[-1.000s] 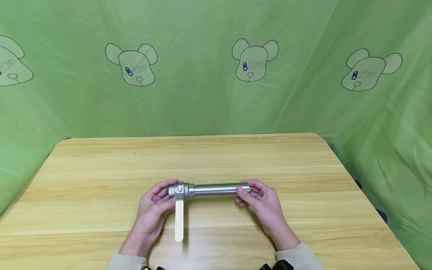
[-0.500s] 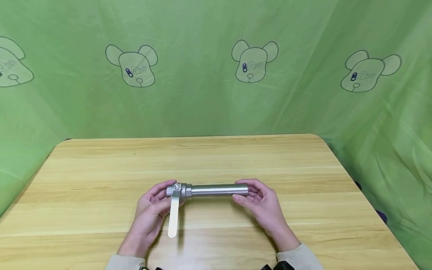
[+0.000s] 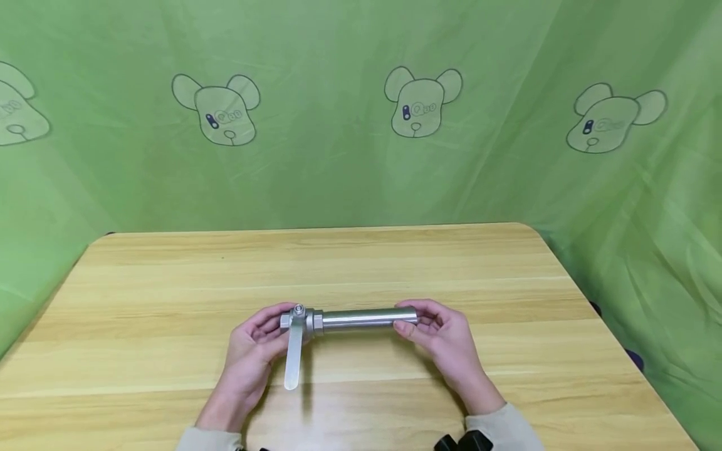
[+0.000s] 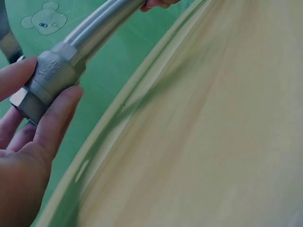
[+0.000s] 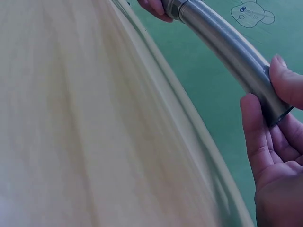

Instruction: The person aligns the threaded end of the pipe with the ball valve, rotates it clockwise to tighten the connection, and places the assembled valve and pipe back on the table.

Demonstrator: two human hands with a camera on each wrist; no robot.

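A silvery ball valve point(image 3: 309, 322) with a straight metal pipe point(image 3: 361, 318) joined to its right end is held level above the table. My left hand point(image 3: 248, 351) grips the valve body between thumb and fingers, also plain in the left wrist view, where raised lettering marks the valve point(image 4: 52, 73). The flat lever handle point(image 3: 293, 357) points toward me, slightly tilted. At the pipe's free end my right hand point(image 3: 445, 341) pinches the tube, thumb on the near side and fingers behind. In the right wrist view the pipe point(image 5: 232, 47) ends between thumb and index finger.
A wood-grain table point(image 3: 169, 288) with rounded far corners lies beneath both hands. Behind and to the sides hangs a green curtain point(image 3: 321, 169) with printed bear heads. Black wrist gear point(image 3: 465, 441) shows at the bottom edge.
The valve and pipe have rolled slightly, so the lever's lower end has swung left and appears shorter. My right thumb has shifted to a lower place on the pipe.
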